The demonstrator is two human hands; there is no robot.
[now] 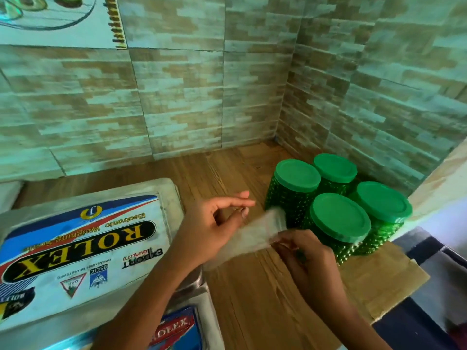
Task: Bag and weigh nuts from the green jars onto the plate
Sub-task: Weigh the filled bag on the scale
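Clear thin plastic bag (252, 238) slants between the hands | right hand (305, 261) pinches it, grip of left hand (214, 223) unclear | four lidded green studded jars (340, 217) stand just right, nearest right hand.

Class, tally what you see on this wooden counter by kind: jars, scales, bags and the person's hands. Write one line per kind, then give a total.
green jars: 4
weighing scale: 1
clear plastic bag: 1
hands, left hand and right hand: 2
Total: 8
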